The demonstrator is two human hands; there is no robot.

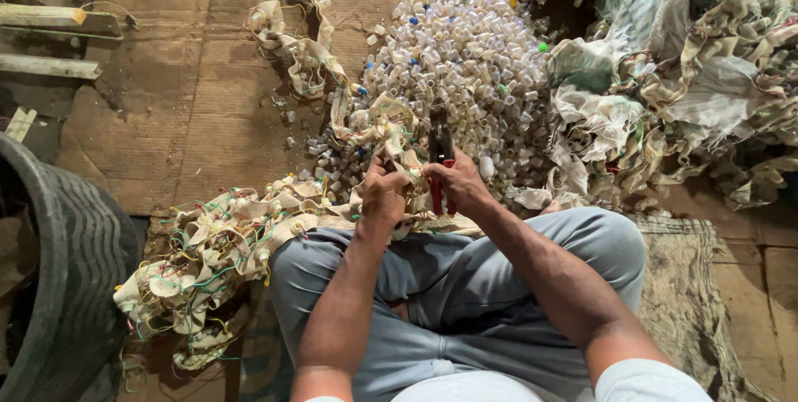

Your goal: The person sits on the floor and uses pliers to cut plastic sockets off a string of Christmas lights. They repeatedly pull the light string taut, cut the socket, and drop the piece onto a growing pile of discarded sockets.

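Gripping red-handled pliers [440, 161], the right hand [459, 186] has its fingers clamped on the handles — the tool's tip points away, toward a heap of small pale caps [465, 53] just beyond the fingers. The left hand [384, 194] has its fingers closed on a cloth strip [249, 236] strung with coloured wires, trailing left across the floor.

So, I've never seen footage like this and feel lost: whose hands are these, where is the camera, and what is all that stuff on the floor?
The camera sits on the person's head and looks down over their knees. The right hand grips red-handled pliers. The left hand holds a pale strip of fabric with small sockets and coloured wires, which trails off to the left. Ahead lies a heap of small whitish caps; on the right, crumpled sacks. Cardboard covers the floor, and a tyre stands at the left.
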